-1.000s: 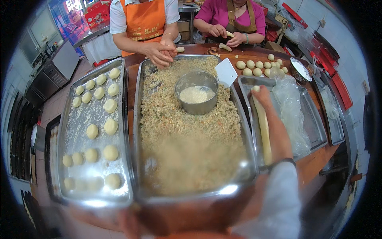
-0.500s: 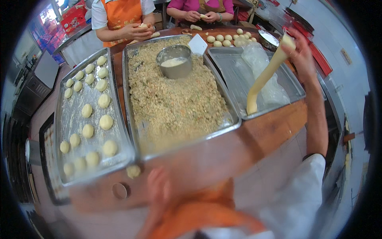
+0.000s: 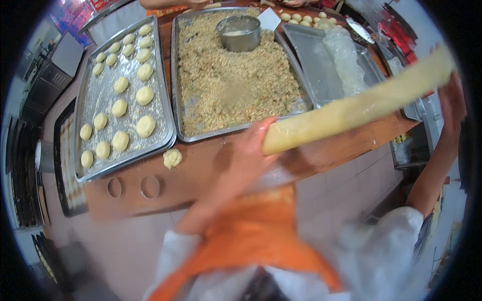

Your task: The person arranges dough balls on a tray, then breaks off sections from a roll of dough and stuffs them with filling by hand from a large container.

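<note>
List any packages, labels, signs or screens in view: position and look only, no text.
Red packages: far right past the trays, blurred.
Red and blue packaging or signage: top left edge, too blurred to tell apart.
Dark panel, maybe a screen: left, on dark equipment.
No clear labels.

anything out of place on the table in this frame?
One dough ball lies alone on the bare wooden table, just off the corner of the left tray, whose other balls sit in rows. Both hands hold the long dough roll in the air.
</note>
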Tool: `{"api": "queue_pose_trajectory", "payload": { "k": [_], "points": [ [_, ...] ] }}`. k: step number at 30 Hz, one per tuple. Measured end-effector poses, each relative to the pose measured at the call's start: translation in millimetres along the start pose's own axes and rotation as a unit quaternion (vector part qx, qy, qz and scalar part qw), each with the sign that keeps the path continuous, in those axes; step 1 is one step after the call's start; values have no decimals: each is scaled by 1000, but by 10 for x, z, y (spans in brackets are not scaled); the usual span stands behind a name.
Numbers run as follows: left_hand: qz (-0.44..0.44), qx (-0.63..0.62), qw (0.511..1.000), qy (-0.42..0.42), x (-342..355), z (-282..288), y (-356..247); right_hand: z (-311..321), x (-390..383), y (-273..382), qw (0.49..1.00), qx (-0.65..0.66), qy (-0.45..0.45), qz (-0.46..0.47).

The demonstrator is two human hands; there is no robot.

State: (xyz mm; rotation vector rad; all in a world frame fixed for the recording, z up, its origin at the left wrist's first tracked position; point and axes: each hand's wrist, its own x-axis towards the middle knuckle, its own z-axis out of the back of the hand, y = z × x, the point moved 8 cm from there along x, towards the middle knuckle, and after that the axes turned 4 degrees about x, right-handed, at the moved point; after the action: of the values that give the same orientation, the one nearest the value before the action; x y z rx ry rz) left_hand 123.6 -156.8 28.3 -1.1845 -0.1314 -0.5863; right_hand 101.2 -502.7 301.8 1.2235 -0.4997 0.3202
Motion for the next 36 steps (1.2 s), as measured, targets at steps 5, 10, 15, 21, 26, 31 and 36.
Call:
{"api": "queue_pose_trajectory", "payload": {
  "k": [5, 10, 15, 21, 26, 31, 36],
  "points": [
    [-20, 345, 931, 118, -507, 476, 109, -130, -1478, -2024, 944, -195, 52, -260],
    [86, 322, 934, 132, -962, 593, 741, -1029, -2004, -2488, 946, -119, 38, -298],
    [27, 299, 942, 152, -849, 460, 835, -3038, -1824, -1956, 923, -213, 309, -86],
    [395, -126, 899, 141, -1053, 442, 1163, -3970, -1792, -1827, 905, -131, 403, -34],
    [300, -284, 910, -37, -893, 388, 1054, -3975, -1731, -1886, 908, -94, 398, -90],
    [356, -270, 893, -56, -924, 457, 1045, -3973, -1700, -1777, 921, -103, 369, -70],
    [409, -259, 874, -44, -1172, 612, 1190, -4114, -1799, -1764, 905, -164, 393, 9]
  ]
}}
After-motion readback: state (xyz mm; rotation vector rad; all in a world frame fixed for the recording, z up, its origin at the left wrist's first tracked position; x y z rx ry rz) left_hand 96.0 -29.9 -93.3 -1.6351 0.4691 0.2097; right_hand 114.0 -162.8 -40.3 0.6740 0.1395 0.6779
